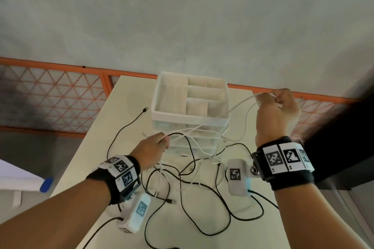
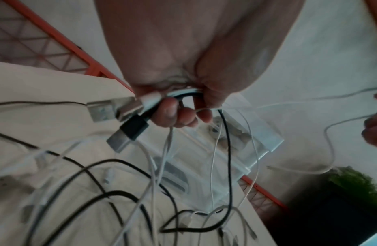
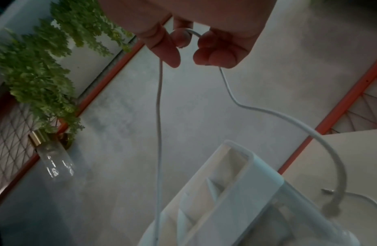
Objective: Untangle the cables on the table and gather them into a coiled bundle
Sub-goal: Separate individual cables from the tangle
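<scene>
Several black and white cables (image 1: 192,176) lie tangled on the white table (image 1: 97,147). My left hand (image 1: 155,147) grips a bunch of cable ends above the tangle. In the left wrist view that bunch (image 2: 162,98) shows a black USB plug (image 2: 128,131) and a white USB plug (image 2: 107,108) sticking out of the fist. My right hand (image 1: 275,105) is raised to the right of the organizer and pinches a loop of a white cable (image 1: 242,105). The right wrist view shows this white cable (image 3: 267,114) hanging from the curled fingers (image 3: 170,55) in two strands.
A white drawer organizer (image 1: 190,107) with open top compartments stands at the table's far middle. An orange lattice railing (image 1: 60,95) runs behind the table. A loose black plug (image 1: 145,109) lies left of the organizer. A plant (image 3: 40,66) shows in the right wrist view.
</scene>
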